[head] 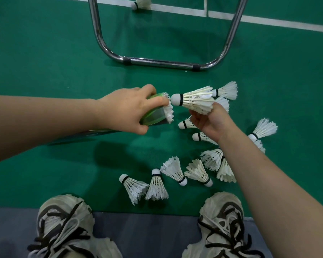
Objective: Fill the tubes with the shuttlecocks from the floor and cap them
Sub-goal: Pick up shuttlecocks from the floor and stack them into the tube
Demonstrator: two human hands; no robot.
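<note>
**Shuttlecock presented at the tube mouth**

I take the tube [154, 117] as my reference. It is held roughly level over the green floor [45, 53] with its open mouth facing right. The left hand [127, 110] is curled round the tube just behind that mouth. White feathers [169, 112] of a shuttlecock seated inside stick out of the mouth.

The right hand [211, 121] is just right of the tube mouth. It pinches the held shuttlecock [194, 99] by its feather skirt between thumb and fingers. The cork points at the mouth and sits just beside the protruding feathers; I cannot tell whether they touch.

The loose shuttlecocks [157, 185] lie on the floor right of the tube and nearer to me than it, some partly hidden under the right forearm. Two shoes [63, 226] sit nearest me, on a grey strip. Beyond the tube stands a chrome frame [162, 62]. Well beyond the tube, a far shuttlecock [142, 2] lies on a white line [268, 20].
</note>
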